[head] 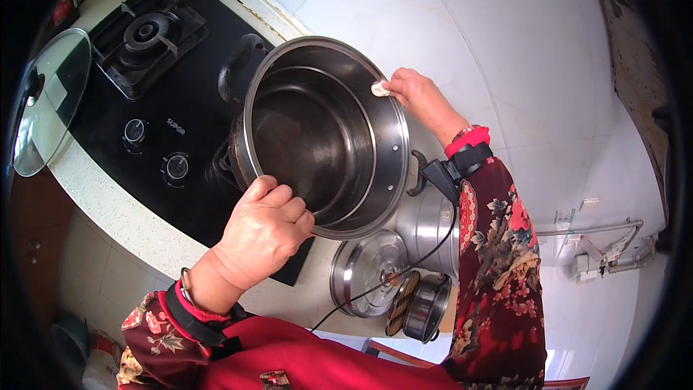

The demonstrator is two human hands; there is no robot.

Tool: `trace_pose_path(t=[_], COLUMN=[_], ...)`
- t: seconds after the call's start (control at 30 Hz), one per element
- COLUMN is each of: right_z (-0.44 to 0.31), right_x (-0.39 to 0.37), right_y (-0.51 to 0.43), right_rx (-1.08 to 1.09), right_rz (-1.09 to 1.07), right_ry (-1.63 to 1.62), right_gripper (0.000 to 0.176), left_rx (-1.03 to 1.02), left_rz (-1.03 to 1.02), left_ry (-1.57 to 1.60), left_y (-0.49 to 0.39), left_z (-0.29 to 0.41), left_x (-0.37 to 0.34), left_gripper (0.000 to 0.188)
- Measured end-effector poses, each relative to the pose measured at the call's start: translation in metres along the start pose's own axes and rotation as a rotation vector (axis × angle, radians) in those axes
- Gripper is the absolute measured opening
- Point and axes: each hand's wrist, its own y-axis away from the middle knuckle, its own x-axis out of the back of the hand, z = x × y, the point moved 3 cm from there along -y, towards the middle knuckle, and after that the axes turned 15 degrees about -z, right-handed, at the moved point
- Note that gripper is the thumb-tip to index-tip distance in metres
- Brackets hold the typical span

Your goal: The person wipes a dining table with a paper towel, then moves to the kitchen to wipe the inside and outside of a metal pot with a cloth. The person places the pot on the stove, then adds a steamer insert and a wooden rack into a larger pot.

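A large steel pot (314,141) with dark loop handles is tilted over the right part of the black gas cooktop (162,184), its open mouth facing me. My left hand (270,225) grips the near rim, fingers closed over the edge. At the far right of the rim my right hand (419,95) pinches a small white cloth (380,89) against the inner wall. The pot's inside is dark and brownish at the bottom and holds nothing that I can see.
A glass lid (54,100) leans at the cooktop's left end, near the uncovered burner (146,32). Right of the cooktop stand a steel lid (371,273), a tall aluminium pot (427,227) and a small steel pot (426,306). A black cable (390,276) hangs from my right wrist.
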Motion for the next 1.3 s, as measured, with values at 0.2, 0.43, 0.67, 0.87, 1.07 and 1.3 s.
trace_pose_path(t=[0.2, 0.43, 0.67, 0.87, 1.07, 1.3], right_z=[-0.015, -0.051, -0.106, -0.155, -0.035, -0.016], right_x=[-0.015, -0.019, -0.007, 0.001, 0.009, -0.003], right_y=[0.051, 0.087, 0.108, 0.081, 0.006, -0.028], right_rx=[-0.122, -0.347, -0.462, -0.166, -0.625, -0.503], right_rz=[-0.119, -0.35, -0.635, -0.607, 0.187, 0.315], right_ry=[-0.002, -0.207, -0.619, -1.382, -0.675, -0.243], right_gripper=[0.012, 0.015, 0.017, 0.014, 0.013, 0.011], left_rx=[0.014, 0.017, 0.018, 0.012, -0.015, -0.049], left_rz=[-0.002, -0.028, -0.021, -0.03, -0.012, -0.025], left_ry=[-0.005, -0.026, -0.029, 0.005, 0.008, -0.012], left_y=[0.0, 0.0, -0.001, 0.0, -0.001, -0.001], left_z=[0.003, 0.005, 0.005, 0.006, 0.007, 0.009], left_x=[0.001, -0.001, 0.0, 0.001, 0.001, 0.002], left_gripper=[0.013, 0.01, 0.01, 0.011, 0.008, 0.004])
